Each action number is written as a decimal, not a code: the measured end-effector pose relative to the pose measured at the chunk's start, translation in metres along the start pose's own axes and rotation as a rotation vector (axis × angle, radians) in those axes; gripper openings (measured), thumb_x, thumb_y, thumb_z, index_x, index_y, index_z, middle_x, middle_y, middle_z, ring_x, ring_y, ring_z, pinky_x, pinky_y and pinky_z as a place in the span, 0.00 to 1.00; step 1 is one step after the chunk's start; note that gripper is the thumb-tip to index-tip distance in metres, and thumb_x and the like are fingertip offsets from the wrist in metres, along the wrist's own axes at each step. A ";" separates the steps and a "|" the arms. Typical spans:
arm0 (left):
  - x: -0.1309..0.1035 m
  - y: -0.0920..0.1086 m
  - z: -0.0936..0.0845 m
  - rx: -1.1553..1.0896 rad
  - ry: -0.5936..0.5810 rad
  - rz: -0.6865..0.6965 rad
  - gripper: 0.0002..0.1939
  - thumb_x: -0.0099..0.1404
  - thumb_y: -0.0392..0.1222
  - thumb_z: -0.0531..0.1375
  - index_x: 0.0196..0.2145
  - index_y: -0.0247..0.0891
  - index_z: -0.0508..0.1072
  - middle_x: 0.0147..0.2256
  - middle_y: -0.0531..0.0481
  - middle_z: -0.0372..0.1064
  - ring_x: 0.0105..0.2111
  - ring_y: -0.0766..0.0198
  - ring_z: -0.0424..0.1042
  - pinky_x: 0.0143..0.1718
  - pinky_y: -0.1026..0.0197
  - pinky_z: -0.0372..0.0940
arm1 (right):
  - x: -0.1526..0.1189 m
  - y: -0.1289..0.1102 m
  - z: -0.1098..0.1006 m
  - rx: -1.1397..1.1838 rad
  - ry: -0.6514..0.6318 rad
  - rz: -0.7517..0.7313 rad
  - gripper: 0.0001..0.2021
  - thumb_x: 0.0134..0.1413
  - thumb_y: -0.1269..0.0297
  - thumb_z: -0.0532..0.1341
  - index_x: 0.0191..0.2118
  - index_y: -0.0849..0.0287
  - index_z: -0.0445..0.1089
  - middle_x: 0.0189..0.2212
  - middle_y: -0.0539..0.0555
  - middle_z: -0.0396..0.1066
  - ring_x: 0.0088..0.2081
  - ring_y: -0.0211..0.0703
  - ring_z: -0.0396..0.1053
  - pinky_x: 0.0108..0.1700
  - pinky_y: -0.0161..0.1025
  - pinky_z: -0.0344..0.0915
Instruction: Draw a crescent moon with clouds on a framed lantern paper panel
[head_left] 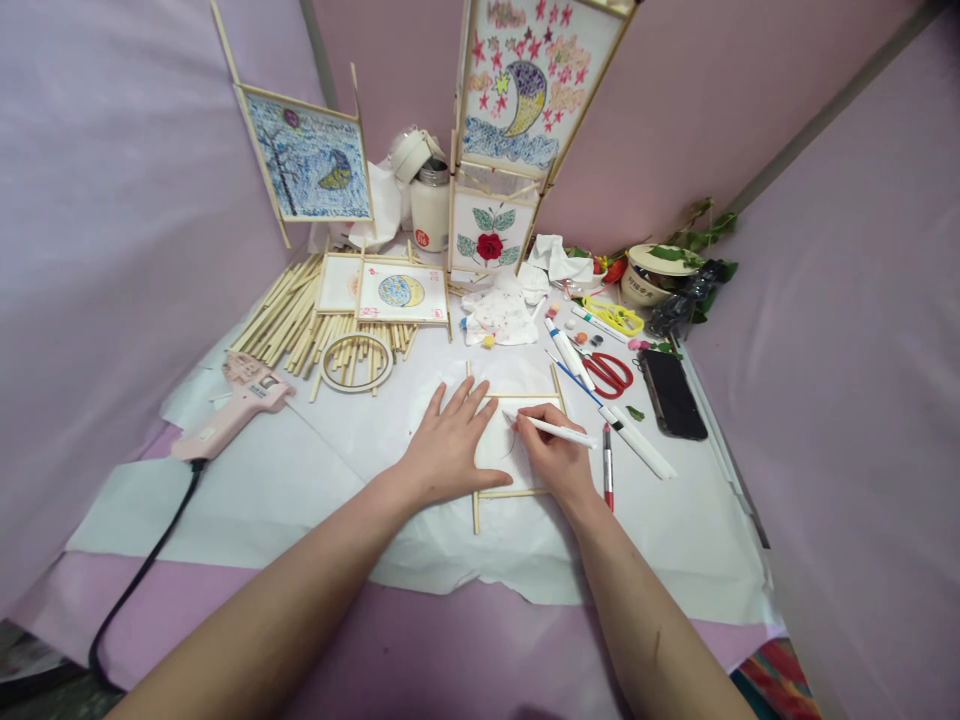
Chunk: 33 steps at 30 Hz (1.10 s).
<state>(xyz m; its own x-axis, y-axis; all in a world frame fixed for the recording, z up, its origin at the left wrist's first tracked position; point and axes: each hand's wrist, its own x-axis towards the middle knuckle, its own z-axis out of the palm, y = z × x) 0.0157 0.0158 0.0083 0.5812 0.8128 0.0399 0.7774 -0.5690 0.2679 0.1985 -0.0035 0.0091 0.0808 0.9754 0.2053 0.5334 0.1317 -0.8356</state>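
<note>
In front of me lies a white sheet [495,468] framed by thin wooden sticks [517,493]. My left hand [454,445] rests flat on the sheet's left part, fingers spread and thumb pointing right. A white pen [562,431] is pinched in my right hand [559,460], its tip touching or just above the sheet. Between the two hands a thin curved line shows on the white surface. The frame's left side is partly covered by my left hand, its right side by my right hand.
Left are a pink glue gun [244,410], a tape roll [356,362] and a stick pile [281,315]. Right are red scissors [611,375], markers [637,442], a red-and-silver pen [608,468] and a phone [673,393]. A tall picture frame [491,232] stands behind.
</note>
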 end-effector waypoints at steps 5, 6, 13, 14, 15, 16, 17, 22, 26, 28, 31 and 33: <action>0.000 -0.001 0.001 -0.009 0.008 0.006 0.52 0.53 0.70 0.60 0.65 0.35 0.53 0.68 0.39 0.38 0.68 0.46 0.33 0.66 0.40 0.30 | -0.001 0.000 0.000 -0.007 0.015 0.004 0.07 0.57 0.61 0.58 0.33 0.57 0.71 0.27 0.50 0.74 0.26 0.39 0.69 0.32 0.36 0.64; 0.000 -0.001 0.001 -0.010 0.009 0.006 0.52 0.53 0.70 0.60 0.65 0.35 0.53 0.68 0.39 0.38 0.68 0.46 0.33 0.66 0.40 0.30 | -0.001 0.000 0.000 -0.004 0.021 0.007 0.07 0.57 0.61 0.58 0.33 0.57 0.70 0.26 0.50 0.74 0.26 0.39 0.69 0.32 0.36 0.64; 0.000 -0.002 0.002 -0.021 0.021 0.011 0.52 0.53 0.70 0.60 0.65 0.36 0.53 0.68 0.39 0.38 0.68 0.45 0.33 0.66 0.40 0.30 | -0.003 0.001 0.000 0.000 0.045 0.016 0.07 0.56 0.62 0.58 0.30 0.57 0.69 0.25 0.50 0.73 0.26 0.40 0.69 0.32 0.36 0.64; -0.001 -0.002 0.002 -0.018 0.020 0.012 0.52 0.53 0.70 0.60 0.65 0.35 0.53 0.68 0.39 0.38 0.68 0.46 0.33 0.66 0.40 0.30 | -0.003 0.001 0.000 -0.002 0.049 0.017 0.07 0.56 0.62 0.58 0.30 0.57 0.69 0.25 0.49 0.73 0.26 0.39 0.68 0.32 0.36 0.64; -0.001 -0.002 0.003 -0.014 0.020 0.012 0.52 0.53 0.70 0.60 0.65 0.35 0.52 0.68 0.39 0.38 0.68 0.46 0.33 0.66 0.40 0.30 | -0.003 0.001 0.000 -0.004 0.051 0.017 0.07 0.56 0.62 0.58 0.30 0.57 0.69 0.25 0.49 0.73 0.26 0.39 0.68 0.32 0.36 0.63; -0.001 -0.002 0.003 -0.008 0.019 0.012 0.52 0.53 0.70 0.60 0.65 0.35 0.52 0.68 0.39 0.38 0.68 0.47 0.33 0.66 0.40 0.30 | -0.003 0.001 0.000 -0.007 0.054 0.016 0.07 0.56 0.62 0.58 0.30 0.57 0.69 0.25 0.49 0.73 0.26 0.39 0.68 0.31 0.35 0.63; -0.001 -0.002 0.003 -0.003 0.019 0.012 0.52 0.53 0.71 0.59 0.65 0.34 0.52 0.68 0.39 0.38 0.68 0.47 0.32 0.66 0.40 0.30 | -0.003 0.001 0.000 -0.010 0.054 0.014 0.07 0.56 0.62 0.58 0.30 0.57 0.69 0.25 0.49 0.72 0.25 0.39 0.67 0.31 0.35 0.63; -0.001 -0.002 0.002 0.005 0.015 0.011 0.52 0.53 0.71 0.59 0.65 0.34 0.53 0.68 0.39 0.38 0.68 0.48 0.32 0.66 0.41 0.30 | -0.002 0.000 0.000 0.008 0.038 0.012 0.07 0.56 0.61 0.58 0.31 0.58 0.70 0.26 0.50 0.73 0.26 0.39 0.68 0.32 0.35 0.63; -0.001 -0.001 0.002 -0.004 0.019 0.009 0.52 0.53 0.70 0.60 0.65 0.34 0.53 0.68 0.39 0.38 0.68 0.47 0.32 0.66 0.41 0.30 | -0.003 0.000 0.001 0.017 0.021 0.017 0.07 0.56 0.61 0.58 0.33 0.57 0.71 0.28 0.51 0.75 0.28 0.41 0.71 0.34 0.36 0.65; -0.001 -0.001 0.002 -0.012 0.024 0.011 0.52 0.53 0.70 0.60 0.65 0.35 0.53 0.68 0.39 0.38 0.68 0.47 0.33 0.66 0.41 0.30 | -0.003 0.001 0.001 0.014 0.014 0.017 0.08 0.57 0.60 0.59 0.34 0.57 0.72 0.28 0.51 0.76 0.29 0.41 0.72 0.34 0.37 0.66; -0.001 -0.001 0.001 -0.016 0.019 0.012 0.52 0.53 0.70 0.60 0.65 0.35 0.53 0.68 0.39 0.38 0.68 0.46 0.33 0.66 0.40 0.30 | -0.003 0.001 0.001 0.017 0.006 0.011 0.08 0.57 0.60 0.59 0.35 0.57 0.72 0.29 0.52 0.76 0.29 0.42 0.72 0.35 0.37 0.66; -0.001 -0.001 0.001 -0.015 0.017 0.010 0.51 0.53 0.70 0.60 0.65 0.35 0.53 0.68 0.39 0.38 0.68 0.46 0.33 0.66 0.40 0.30 | -0.002 0.001 0.001 0.019 0.001 0.005 0.08 0.57 0.60 0.59 0.35 0.57 0.72 0.29 0.52 0.76 0.30 0.42 0.73 0.35 0.37 0.67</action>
<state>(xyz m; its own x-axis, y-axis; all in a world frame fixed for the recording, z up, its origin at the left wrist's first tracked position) 0.0144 0.0158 0.0067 0.5846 0.8091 0.0593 0.7678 -0.5754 0.2816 0.1986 -0.0055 0.0070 0.0842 0.9758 0.2015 0.5168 0.1301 -0.8461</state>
